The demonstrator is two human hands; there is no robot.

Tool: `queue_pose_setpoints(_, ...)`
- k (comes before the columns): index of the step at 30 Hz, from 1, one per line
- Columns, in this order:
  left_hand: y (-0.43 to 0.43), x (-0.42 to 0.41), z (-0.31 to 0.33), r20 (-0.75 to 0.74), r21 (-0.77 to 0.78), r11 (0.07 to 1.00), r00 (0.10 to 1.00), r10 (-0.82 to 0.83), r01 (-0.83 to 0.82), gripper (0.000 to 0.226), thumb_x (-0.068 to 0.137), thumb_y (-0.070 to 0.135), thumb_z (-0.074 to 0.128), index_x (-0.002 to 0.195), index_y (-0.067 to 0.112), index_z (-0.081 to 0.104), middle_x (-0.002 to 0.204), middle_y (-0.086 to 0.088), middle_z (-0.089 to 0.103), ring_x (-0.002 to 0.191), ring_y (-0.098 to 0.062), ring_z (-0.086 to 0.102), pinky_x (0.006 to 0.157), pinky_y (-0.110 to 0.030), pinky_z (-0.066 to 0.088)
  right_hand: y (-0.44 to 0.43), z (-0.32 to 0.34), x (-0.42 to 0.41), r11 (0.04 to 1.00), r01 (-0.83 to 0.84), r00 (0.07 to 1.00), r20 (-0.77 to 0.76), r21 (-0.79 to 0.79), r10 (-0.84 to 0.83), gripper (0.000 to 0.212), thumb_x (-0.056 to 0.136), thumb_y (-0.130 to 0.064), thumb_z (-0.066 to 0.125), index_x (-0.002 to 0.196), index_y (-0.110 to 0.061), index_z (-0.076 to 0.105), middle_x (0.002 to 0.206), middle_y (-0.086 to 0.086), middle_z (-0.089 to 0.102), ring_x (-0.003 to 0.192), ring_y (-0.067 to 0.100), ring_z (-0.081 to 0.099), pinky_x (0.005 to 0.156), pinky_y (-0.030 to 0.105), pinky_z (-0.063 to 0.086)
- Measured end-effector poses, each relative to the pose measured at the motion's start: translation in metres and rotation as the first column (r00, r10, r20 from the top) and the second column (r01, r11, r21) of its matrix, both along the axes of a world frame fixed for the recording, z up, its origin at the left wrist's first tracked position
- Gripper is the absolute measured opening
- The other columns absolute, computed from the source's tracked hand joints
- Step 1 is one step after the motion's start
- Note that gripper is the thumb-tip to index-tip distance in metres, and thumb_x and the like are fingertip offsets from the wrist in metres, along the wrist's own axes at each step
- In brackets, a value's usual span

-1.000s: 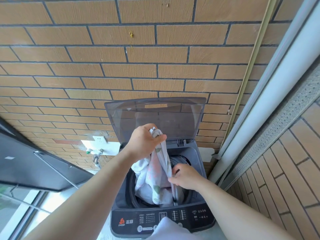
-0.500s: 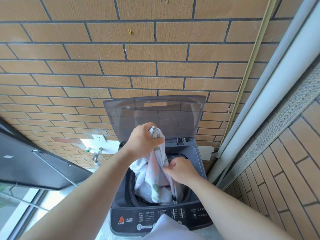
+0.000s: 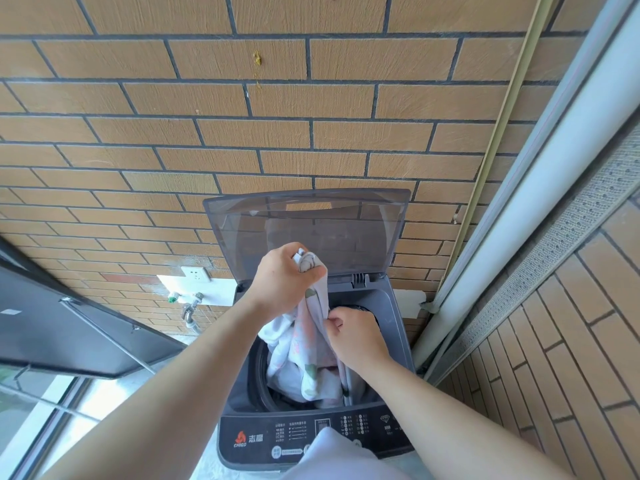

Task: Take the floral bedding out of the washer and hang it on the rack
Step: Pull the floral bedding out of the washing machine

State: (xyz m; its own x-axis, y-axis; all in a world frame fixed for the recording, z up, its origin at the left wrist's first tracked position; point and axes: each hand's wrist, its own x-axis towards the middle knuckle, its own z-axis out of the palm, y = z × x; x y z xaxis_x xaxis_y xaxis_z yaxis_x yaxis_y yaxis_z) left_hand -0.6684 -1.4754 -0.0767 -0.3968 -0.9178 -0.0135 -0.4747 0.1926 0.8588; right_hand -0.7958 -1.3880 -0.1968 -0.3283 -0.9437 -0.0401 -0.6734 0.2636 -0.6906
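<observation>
A dark grey top-loading washer (image 3: 391, 327) stands against the brick wall with its tinted lid (image 3: 308, 230) raised. The floral bedding (image 3: 304, 355), white with pink and green prints, hangs in a twisted bundle from the drum's mouth. My left hand (image 3: 280, 275) grips the bundle's top end above the opening. My right hand (image 3: 356, 337) pinches the cloth lower down, at the drum's right rim. The rest of the bedding lies inside the drum, partly hidden. No rack is in view.
A wall socket (image 3: 195, 273) and a tap (image 3: 188, 306) sit left of the washer. An open dark window sash (image 3: 69, 323) juts in at the left. A white pipe (image 3: 540, 188) runs along the right corner.
My right hand has slid up the bundle from deep in the drum to its right rim. My left hand stays at about the same height, still gripping the top end.
</observation>
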Motion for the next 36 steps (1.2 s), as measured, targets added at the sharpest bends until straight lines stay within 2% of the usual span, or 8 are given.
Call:
queue_pose_setpoints(4, -0.006, 0.002, -0.004, 0.006, -0.024, 0.999, 1.0, 0.03, -0.029, 0.032, 0.086, 0.021, 0.074, 0.068, 0.018, 0.048, 0.056, 0.008, 0.046, 0.049, -0.011, 0.042, 0.048, -0.03, 0.041, 0.0, 0.001, -0.009, 0.997, 0.033, 0.986, 0.163, 0.067, -0.043, 0.013, 0.1, -0.022, 0.052, 0.094, -0.019, 0.063, 0.089, -0.003, 0.069, 0.085, 0.016, 0.063, 0.078, 0.034, 0.05)
queue_pose_setpoints(8, -0.008, 0.006, 0.0, -0.045, -0.061, 0.996, 0.997, 0.064, -0.066, 0.01, 0.093, 0.015, 0.066, 0.095, 0.021, 0.058, 0.076, 0.0, 0.059, 0.048, -0.005, 0.054, 0.044, -0.016, 0.043, -0.003, 0.013, -0.021, 0.992, 0.103, 0.984, 0.14, 0.067, -0.112, 0.014, 0.105, -0.021, 0.041, 0.097, -0.016, 0.051, 0.088, 0.003, 0.063, 0.083, 0.026, 0.059, 0.071, 0.041, 0.047)
queue_pose_setpoints(15, -0.015, 0.011, 0.001, -0.079, -0.022, 0.994, 0.991, -0.105, 0.103, 0.044, 0.074, 0.046, 0.085, 0.115, 0.043, 0.069, 0.101, 0.017, 0.073, 0.09, 0.006, 0.066, 0.082, -0.011, 0.05, -0.033, 0.109, -0.026, 0.89, 0.201, 0.971, 0.204, -0.409, -0.125, 0.014, 0.103, -0.014, 0.047, 0.092, -0.011, 0.055, 0.075, -0.011, 0.055, 0.067, 0.004, 0.049, 0.06, 0.011, 0.035)
queue_pose_setpoints(17, -0.014, 0.008, 0.003, -0.032, -0.037, 0.991, 0.991, -0.131, 0.13, 0.034, 0.075, 0.037, 0.087, 0.104, 0.044, 0.071, 0.088, 0.028, 0.07, 0.08, 0.016, 0.062, 0.073, -0.005, 0.046, -0.038, 0.126, -0.026, 0.895, 0.099, 0.987, 0.155, -0.435, -0.033, 0.012, 0.101, -0.013, 0.05, 0.092, -0.013, 0.058, 0.073, -0.01, 0.056, 0.067, 0.001, 0.051, 0.062, 0.009, 0.036)
queue_pose_setpoints(20, -0.018, 0.006, 0.006, -0.029, -0.11, 0.994, 0.999, 0.014, -0.017, 0.014, 0.087, 0.024, 0.076, 0.081, 0.036, 0.071, 0.059, 0.022, 0.061, 0.052, 0.004, 0.051, 0.055, -0.017, 0.043, -0.035, 0.123, -0.033, 0.918, 0.038, 0.982, 0.187, -0.396, 0.039, 0.011, 0.1, -0.018, 0.055, 0.09, -0.017, 0.06, 0.071, -0.009, 0.058, 0.063, 0.0, 0.05, 0.061, 0.013, 0.037)
queue_pose_setpoints(26, -0.012, 0.003, 0.021, -0.185, -0.012, 0.998, 0.981, 0.063, -0.066, 0.018, 0.091, 0.017, 0.06, 0.078, 0.026, 0.069, 0.059, 0.009, 0.053, 0.058, -0.013, 0.047, 0.054, -0.026, 0.042, -0.024, 0.085, -0.018, 0.971, -0.149, 0.982, 0.086, -0.186, 0.168, 0.006, 0.093, -0.026, 0.064, 0.094, -0.029, 0.059, 0.077, -0.017, 0.061, 0.068, -0.007, 0.055, 0.057, 0.014, 0.037)
queue_pose_setpoints(30, -0.011, 0.004, 0.024, -0.268, 0.074, 0.992, 0.956, 0.123, -0.106, 0.028, 0.088, 0.021, 0.063, 0.061, 0.021, 0.053, 0.056, 0.006, 0.039, 0.057, -0.017, 0.038, 0.056, -0.032, 0.035, -0.026, 0.058, -0.014, 0.99, -0.02, 0.999, 0.026, -0.139, 0.023, 0.017, 0.092, -0.019, 0.058, 0.076, -0.025, 0.058, 0.071, -0.008, 0.058, 0.065, 0.01, 0.052, 0.055, 0.023, 0.037)
queue_pose_setpoints(36, -0.014, 0.014, 0.012, -0.327, 0.15, 0.962, 0.906, 0.268, -0.23, 0.03, 0.07, 0.019, 0.083, 0.075, 0.002, 0.058, 0.067, -0.004, 0.054, 0.063, -0.017, 0.051, 0.059, -0.031, 0.045, -0.013, -0.002, -0.038, 0.948, 0.058, 0.998, -0.044, 0.314, -0.046, 0.039, 0.106, -0.024, 0.04, 0.068, -0.015, 0.037, 0.069, 0.002, 0.043, 0.069, 0.025, 0.045, 0.054, 0.034, 0.028)
